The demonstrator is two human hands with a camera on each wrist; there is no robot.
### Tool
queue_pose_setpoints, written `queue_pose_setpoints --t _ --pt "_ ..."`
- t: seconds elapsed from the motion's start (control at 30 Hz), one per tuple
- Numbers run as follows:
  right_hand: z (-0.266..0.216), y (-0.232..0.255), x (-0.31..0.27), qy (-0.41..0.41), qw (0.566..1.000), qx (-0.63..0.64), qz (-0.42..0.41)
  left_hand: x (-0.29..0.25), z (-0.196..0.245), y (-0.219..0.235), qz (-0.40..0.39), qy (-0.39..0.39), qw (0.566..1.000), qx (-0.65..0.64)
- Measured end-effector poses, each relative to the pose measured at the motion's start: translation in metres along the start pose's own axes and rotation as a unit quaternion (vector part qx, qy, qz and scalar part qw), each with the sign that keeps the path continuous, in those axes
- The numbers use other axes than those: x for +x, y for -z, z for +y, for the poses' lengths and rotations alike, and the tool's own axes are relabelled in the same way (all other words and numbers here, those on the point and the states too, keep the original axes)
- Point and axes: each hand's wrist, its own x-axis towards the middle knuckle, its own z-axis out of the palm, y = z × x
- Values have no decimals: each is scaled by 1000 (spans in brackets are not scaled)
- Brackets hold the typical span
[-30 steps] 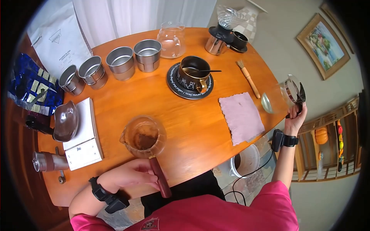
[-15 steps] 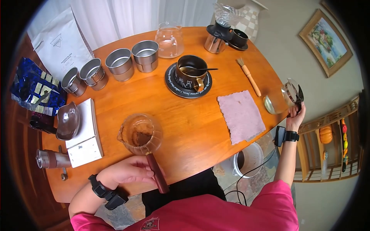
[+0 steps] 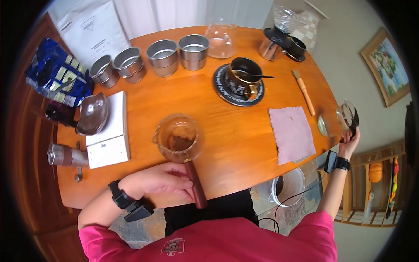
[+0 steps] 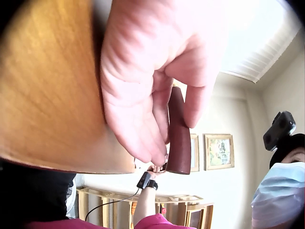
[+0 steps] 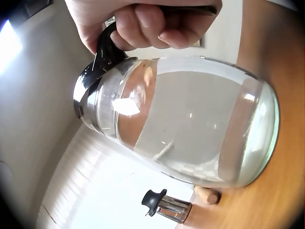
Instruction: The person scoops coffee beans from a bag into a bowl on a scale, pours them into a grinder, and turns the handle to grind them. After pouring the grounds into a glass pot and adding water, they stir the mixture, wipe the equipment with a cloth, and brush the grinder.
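Note:
The left hand (image 3: pixel 163 181) holds the dark red handle (image 3: pixel 196 185) of a round glass pot (image 3: pixel 200 131) with brown powdery stuff inside. Seen from the left wrist, the fingers of the left hand (image 4: pixel 138 81) lie round that handle (image 4: pixel 179 143). At the table's right edge, the right hand (image 3: pixel 350 139) grips the black handle of a clear glass jug (image 3: pixel 345 114). In the right wrist view, the right hand's (image 5: pixel 147 26) fingers curl round the handle above the jug (image 5: pixel 190 119), which is tilted sideways. Whether its base touches the table I cannot tell.
A pink cloth (image 3: pixel 292 135), a brush (image 3: pixel 305 94) and a black cup (image 3: pixel 245 72) on its saucer lie between the hands. Metal cups (image 3: pixel 162 56) line the back. A white box-like item (image 3: pixel 109 150), a brown dish (image 3: pixel 93 114) and a metal grinder (image 3: pixel 65 156) stand left.
The head view has swung, so the table's things appear further right. Both hands keep their holds, with little visible movement of the pot or jug on the table.

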Motion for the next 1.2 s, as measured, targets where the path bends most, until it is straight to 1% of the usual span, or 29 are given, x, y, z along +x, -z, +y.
queue_pose_setpoints --t 0.1,0.13,0.17,0.23,0.27,0.3,0.33,0.37,0.4,0.43,0.47,0.5,0.53,0.57,0.6,0.63,0.67,0.7,0.73,0.77,0.83,0.87,0.93,0.97,1.03,1.07,1.1,1.17,1.2 --pt "-3 -6 -5 -15 1000 -9 -2 0 -3 3 26 7 999 20" --pt "-4 -2 -4 -18 999 -18 -21 0 -4 2 25 -1 999 26" --pt "-7 8 -1 -25 995 -53 -75 0 -3 0 28 -5 999 23" --pt "-10 -2 -7 3 996 -88 2 -2 0 -5 44 7 998 53" --pt "-12 -5 -10 3 996 -88 -1 -1 1 -8 45 5 998 52" --pt "-15 -6 -14 72 979 -166 92 0 2 -12 46 15 995 86" --pt "-17 -6 -18 140 943 -241 184 -1 4 -15 48 26 991 120" --pt "-19 4 -21 211 919 -271 194 -2 6 -17 48 23 991 119" --pt "-21 9 -27 249 917 -254 179 -4 7 -19 44 31 982 181" --pt "-23 -1 -36 286 914 -236 164 -6 9 -20 40 39 969 242" --pt "-23 -12 -48 280 926 -221 126 -10 13 -19 43 38 969 241" --pt "-24 -44 -71 278 927 -220 124 -17 17 -17 20 48 944 326" --pt "-24 -81 -96 219 950 -218 45 -24 22 -16 -4 59 911 408" --pt "-22 -112 -118 157 964 -213 -34 -32 30 -20 -1 59 912 407" --pt "-20 -132 -137 79 969 -192 -132 -40 40 -28 18 86 841 534" --pt "-18 -150 -154 -1 959 -168 -228 -48 47 -34 36 111 751 650" --pt "-17 -169 -172 -83 939 -167 -289 -56 50 -37 38 111 751 649" --pt "-15 -187 -188 -163 909 -163 -347 -64 53 -38 99 75 726 677" --pt "-9 -202 -201 -235 882 -130 -387 -70 55 -37 159 37 695 700" --pt "-4 -214 -212 -305 847 -96 -424 -75 57 -35 194 1 667 719" --pt "17 -227 -230 -410 787 -63 -457 -78 62 -37 278 -27 651 706" --pt "24 -232 -236 -409 786 -63 -459 -77 63 -36 280 -28 650 706" --pt "34 -241 -246 -580 674 2 -457 -70 61 -26 383 -95 615 683" --pt "34 -246 -249 -580 672 0 -460 -66 61 -19 386 -96 615 681" --pt "28 -256 -255 -587 643 -7 -491 -55 66 -14 405 -166 653 618" --pt "26 -261 -256 -587 647 -10 -486 -52 68 -18 424 -122 717 540" --pt "25 -263 -256 -587 646 -11 -487 -47 67 -15 426 -122 717 539" --pt "23 -265 -251 -553 661 -56 -505 -38 63 -2 406 -163 813 385" --pt "23 -265 -247 -552 661 -56 -505 -36 63 2 406 -163 813 385"
